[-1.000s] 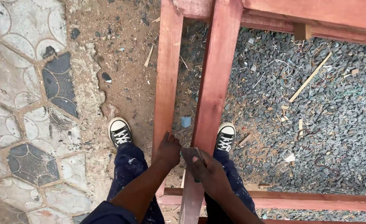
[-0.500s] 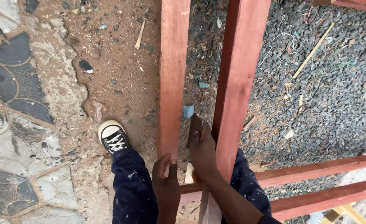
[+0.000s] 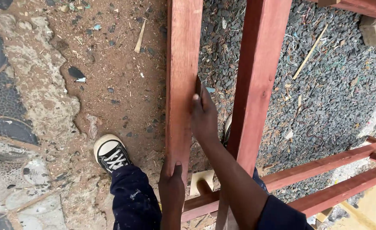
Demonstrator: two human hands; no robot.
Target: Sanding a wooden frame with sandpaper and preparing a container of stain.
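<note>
Bracing the reddish timber rail (image 3: pixel 181 85): my left hand (image 3: pixel 172 187) clasps its near end, steadying it, while my right hand (image 3: pixel 203 113) presses open-fingered against its inner edge.

A black-and-white sneaker (image 3: pixel 110 153) stands on brown dirt (image 3: pixel 115 64) strewn with sawdust, above a dark blue trouser leg (image 3: pixel 134 200). To the left lies patterned paving (image 3: pixel 9 106) of dark pebbles set in pale curved borders, and a thin wood sliver (image 3: pixel 139 36) rests on the dirt near the top. To the right spreads dark gravel (image 3: pixel 332 85) with a long pale splinter (image 3: pixel 309 53) and a wood block (image 3: pixel 375 30) at the upper corner, while a small pale wood offcut (image 3: pixel 201 181) lies low in the middle.
</note>
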